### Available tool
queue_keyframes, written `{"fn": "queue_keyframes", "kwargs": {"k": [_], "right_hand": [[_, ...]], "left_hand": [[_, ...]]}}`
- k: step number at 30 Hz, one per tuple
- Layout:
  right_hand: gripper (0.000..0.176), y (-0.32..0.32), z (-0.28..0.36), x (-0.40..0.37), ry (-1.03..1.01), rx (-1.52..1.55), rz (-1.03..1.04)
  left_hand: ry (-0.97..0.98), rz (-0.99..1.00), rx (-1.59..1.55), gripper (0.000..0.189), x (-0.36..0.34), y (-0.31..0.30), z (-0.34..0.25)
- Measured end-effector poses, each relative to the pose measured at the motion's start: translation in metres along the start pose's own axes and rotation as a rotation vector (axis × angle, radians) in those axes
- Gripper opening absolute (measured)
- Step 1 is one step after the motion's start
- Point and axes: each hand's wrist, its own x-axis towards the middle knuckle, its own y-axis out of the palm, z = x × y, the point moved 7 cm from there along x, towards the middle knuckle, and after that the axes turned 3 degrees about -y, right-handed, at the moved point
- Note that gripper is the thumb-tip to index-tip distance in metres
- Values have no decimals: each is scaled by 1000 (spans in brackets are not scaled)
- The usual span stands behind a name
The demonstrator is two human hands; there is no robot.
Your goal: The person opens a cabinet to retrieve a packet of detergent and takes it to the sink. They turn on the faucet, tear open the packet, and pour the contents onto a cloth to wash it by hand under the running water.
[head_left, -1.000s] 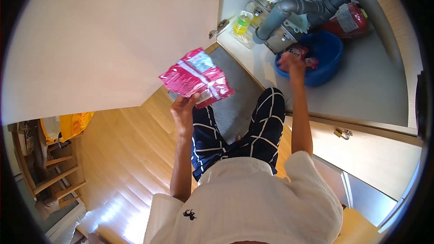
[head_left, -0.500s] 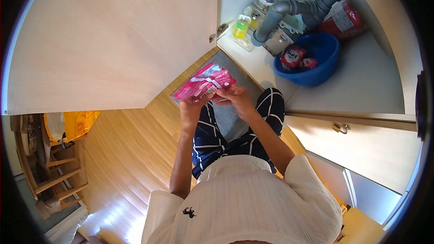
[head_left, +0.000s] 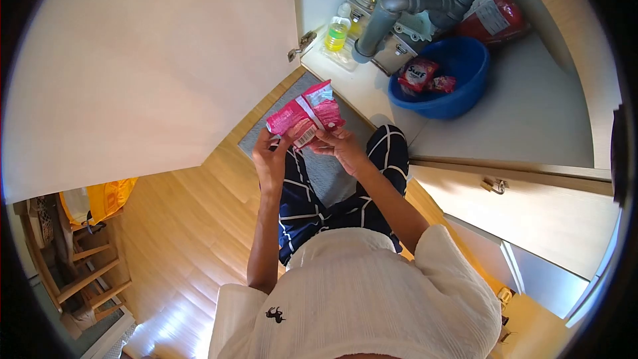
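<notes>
Between my two hands, above the grey mat, is a pink plastic packet [head_left: 292, 114] with a white band and a barcode facing up. My left hand [head_left: 270, 159] pinches its lower left edge. Fingers of my right hand [head_left: 342, 149] are closed on its lower right side. In the open cabinet beyond, a blue basin [head_left: 468, 96] holds a red Surf packet [head_left: 417, 74] and a smaller red packet [head_left: 443, 84].
Grey drain pipes [head_left: 412, 2] bend down inside the cabinet. Beside them stand a bottle of yellow liquid [head_left: 336, 34], a metal box [head_left: 393, 55] and a red bag [head_left: 495, 16]. An open cabinet door [head_left: 153, 60] fills the upper left. A wooden rack [head_left: 93, 272] stands at lower left.
The pink packet has turned and flattened, showing more of its barcode. My left hand has shifted left along its edge. The whole view has moved slightly.
</notes>
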Motion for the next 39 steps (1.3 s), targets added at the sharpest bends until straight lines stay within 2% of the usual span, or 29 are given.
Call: {"fn": "queue_keyframes", "kwargs": {"k": [3,4,5,6,7,9,10,12,14,16,19,21,23,25,27,30,32,33,36,39], "right_hand": [[48,-53,19,20,-159,-56,-171],[53,-92,32,30,-166,6,-334],[50,-139,64,37,-369,-243,-697],[36,-219,84,62,-528,-459,-896],[46,-268,114,80,-585,-695,-1059],[45,-255,155,52,-408,-305,-1440],[44,-264,164,56,-269,-374,-1509],[43,-274,172,69,-18,-674,-1491],[42,-278,175,77,139,-948,-1417],[41,-274,176,80,239,-1153,-1336],[40,-273,175,81,270,-1271,-1293],[40,-285,167,78,205,-1151,-1363],[40,-345,138,95,-19,-723,-1617],[41,-334,148,93,-143,-719,-1622],[45,-319,166,98,-157,-1153,-1393],[41,-313,179,92,-162,-985,-1395],[31,-307,189,76,-205,-766,-1473],[28,-299,198,66,-230,-651,-1508],[26,-260,240,32,-431,-712,-1627],[24,-216,282,0,-662,-907,-1585]], "left_hand": [[11,-41,142,18,8,8,-8],[18,-65,121,17,10,9,-14],[25,-89,99,16,11,11,-20],[31,-112,78,16,12,12,-23],[34,-111,71,16,12,12,-21],[41,-108,53,16,12,9,-12],[25,-107,44,16,10,8,-8],[-7,-110,28,16,3,3,1],[-36,-130,-11,14,-4,-3,12],[-58,-154,-26,13,-8,-7,20],[-107,-165,-52,10,-15,-11,30],[-141,-142,-47,10,-19,-14,39],[-182,-96,-18,17,-20,-16,48],[-169,-93,-1,17,-18,-12,41],[-150,-105,-5,13,-17,-9,37],[-127,-119,-21,10,-12,0,42],[-113,-93,0,10,-7,12,46],[-70,-97,129,10,-3,22,41],[100,-80,246,13,9,65,33],[201,40,142,15,27,130,28]]}}
